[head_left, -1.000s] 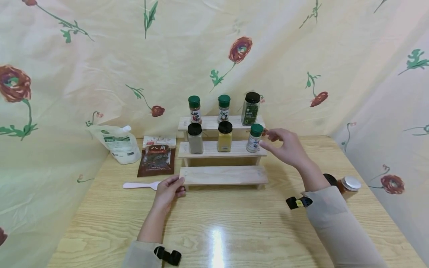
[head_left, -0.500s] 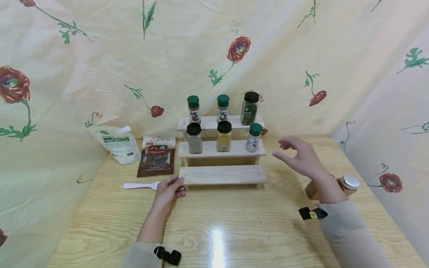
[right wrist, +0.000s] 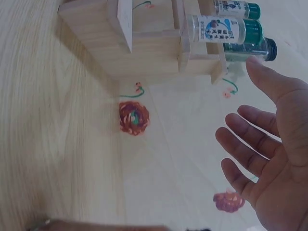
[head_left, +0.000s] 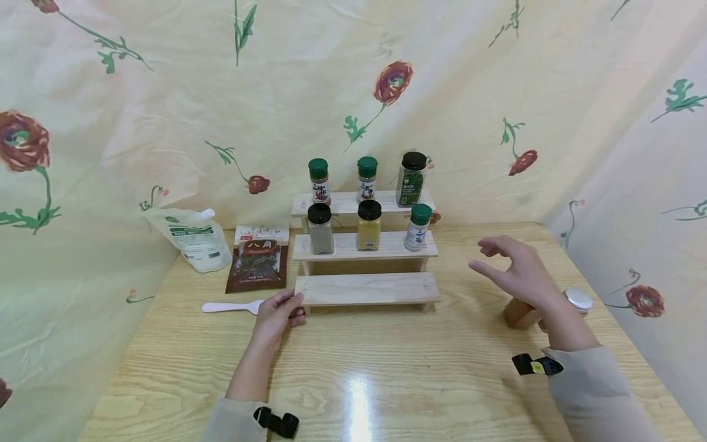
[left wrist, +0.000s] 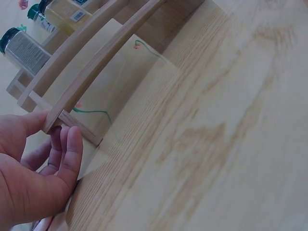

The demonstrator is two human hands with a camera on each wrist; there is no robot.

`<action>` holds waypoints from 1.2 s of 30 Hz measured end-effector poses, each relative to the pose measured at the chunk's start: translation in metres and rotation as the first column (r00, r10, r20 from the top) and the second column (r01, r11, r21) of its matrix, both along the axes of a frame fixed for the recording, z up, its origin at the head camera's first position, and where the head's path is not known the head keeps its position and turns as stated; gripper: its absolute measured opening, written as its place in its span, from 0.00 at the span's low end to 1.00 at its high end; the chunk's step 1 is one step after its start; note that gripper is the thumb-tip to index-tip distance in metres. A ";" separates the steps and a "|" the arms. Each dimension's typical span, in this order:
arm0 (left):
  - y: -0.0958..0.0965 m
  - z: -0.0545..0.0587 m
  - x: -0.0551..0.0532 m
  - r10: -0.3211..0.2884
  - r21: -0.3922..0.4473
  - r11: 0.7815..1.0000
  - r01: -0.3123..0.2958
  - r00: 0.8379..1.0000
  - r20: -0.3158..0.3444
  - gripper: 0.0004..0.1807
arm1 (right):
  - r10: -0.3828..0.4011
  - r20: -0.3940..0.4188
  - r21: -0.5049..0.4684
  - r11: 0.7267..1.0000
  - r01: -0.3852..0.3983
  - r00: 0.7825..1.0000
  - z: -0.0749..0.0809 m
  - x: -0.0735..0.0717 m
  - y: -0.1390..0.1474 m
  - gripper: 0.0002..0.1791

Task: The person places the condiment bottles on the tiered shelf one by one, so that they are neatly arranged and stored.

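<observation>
A three-step wooden spice rack [head_left: 367, 288] stands at the back middle in the head view. My left hand [head_left: 278, 313] pinches the left end of its lowest step, thumb above and fingers beneath in the left wrist view. On the top step are two green-capped spice jars and a black-capped jar of green flakes [head_left: 411, 184]. The middle step bears a grey jar [head_left: 321, 233], a yellow jar [head_left: 369, 230] and a green-capped white jar [head_left: 416, 236]. My right hand [head_left: 519, 273] hovers right of the rack, holding nothing, fingers spread and relaxed.
A brown-filled jar [head_left: 519, 314] and a silver-lidded jar [head_left: 579, 299] stand at the right, partly behind my right arm. Left of the rack lie a brown packet [head_left: 257, 261], a white spouted pouch [head_left: 196, 239] and a pale plastic utensil [head_left: 226, 306]. A flowered cloth hangs behind.
My right hand has drawn away from the green-capped white jar on the middle step, moving right and toward me. My left hand has kept its grip on the spice rack.
</observation>
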State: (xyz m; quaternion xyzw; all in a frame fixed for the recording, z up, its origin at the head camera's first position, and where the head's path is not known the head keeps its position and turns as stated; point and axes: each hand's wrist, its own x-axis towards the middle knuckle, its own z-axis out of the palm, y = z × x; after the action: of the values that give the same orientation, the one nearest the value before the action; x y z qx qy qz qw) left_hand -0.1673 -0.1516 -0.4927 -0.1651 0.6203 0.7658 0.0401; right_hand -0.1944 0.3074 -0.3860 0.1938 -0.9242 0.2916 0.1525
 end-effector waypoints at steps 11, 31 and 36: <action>0.001 -0.001 0.000 -0.009 -0.002 1.000 0.009 1.000 -0.005 0.22 | -0.079 0.027 0.006 0.997 0.079 0.997 -0.007 0.019 0.028 0.25; 0.000 -0.003 0.002 -0.007 -0.009 1.000 0.007 1.000 -0.005 0.23 | -0.103 -0.040 0.062 0.992 0.106 0.994 -0.023 0.039 0.076 0.23; 0.000 -0.002 0.002 -0.010 -0.011 1.000 0.010 1.000 -0.006 0.24 | -0.085 -0.031 0.057 0.995 0.086 0.996 -0.028 0.041 0.085 0.22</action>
State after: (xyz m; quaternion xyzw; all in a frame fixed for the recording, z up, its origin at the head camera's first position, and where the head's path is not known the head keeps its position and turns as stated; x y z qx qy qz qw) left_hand -0.1654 -0.1516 -0.4946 -0.1599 0.6253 0.7627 0.0412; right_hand -0.1535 0.3929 -0.4141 0.1625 -0.9376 0.2548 0.1721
